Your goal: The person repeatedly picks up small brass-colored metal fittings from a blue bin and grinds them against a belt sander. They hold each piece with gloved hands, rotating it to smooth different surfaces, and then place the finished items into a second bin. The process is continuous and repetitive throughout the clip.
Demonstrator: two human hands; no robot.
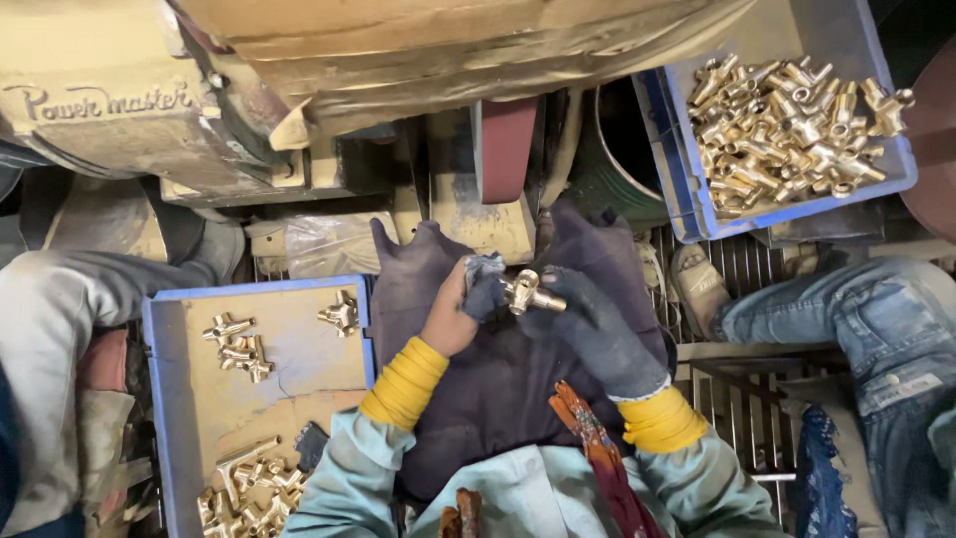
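Where trays flank, hands [528, 304] hold fitting [525, 291].

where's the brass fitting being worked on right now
In the head view, centre: the brass fitting is held between the left hand and the gloved right hand, above the dark lap cloth.

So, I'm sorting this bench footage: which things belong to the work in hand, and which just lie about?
In hand: small brass tee fitting; left hand; gloved right hand; blue tray of few fittings; blue crate of brass fittings.
Lying about: dusty belt machine; another person's denim leg.
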